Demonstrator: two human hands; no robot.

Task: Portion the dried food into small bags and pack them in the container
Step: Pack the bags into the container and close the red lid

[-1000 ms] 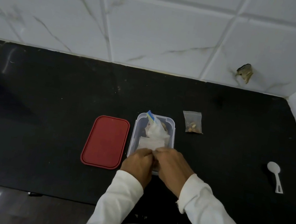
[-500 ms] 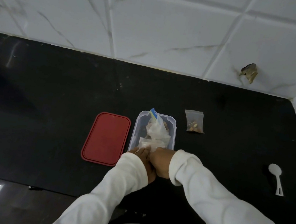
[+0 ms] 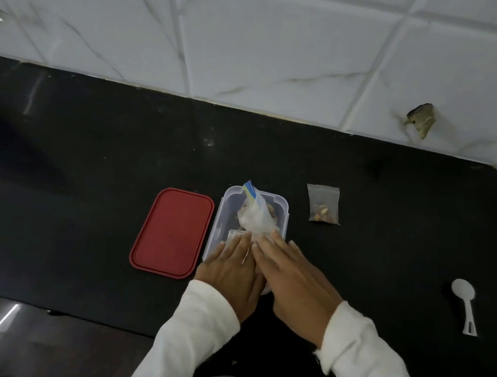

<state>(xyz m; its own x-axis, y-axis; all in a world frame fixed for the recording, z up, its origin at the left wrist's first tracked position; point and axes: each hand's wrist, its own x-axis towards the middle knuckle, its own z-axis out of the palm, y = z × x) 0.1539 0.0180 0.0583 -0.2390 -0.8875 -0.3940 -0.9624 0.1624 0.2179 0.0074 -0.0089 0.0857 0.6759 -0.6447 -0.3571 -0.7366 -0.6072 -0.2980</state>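
On the bench (image 3: 81, 179), the container (image 3: 275, 197) stands with its long side pointing away from the person, and the lid (image 3: 171, 231) is just left of it. The left hand (image 3: 228, 269) and right hand (image 3: 292, 275) lie flat, side by side, fingers straight, over its near end. They seem to press the bags (image 3: 255, 221) inside. One loose bag (image 3: 323, 204) lies beyond, to the right, nearer the right hand.
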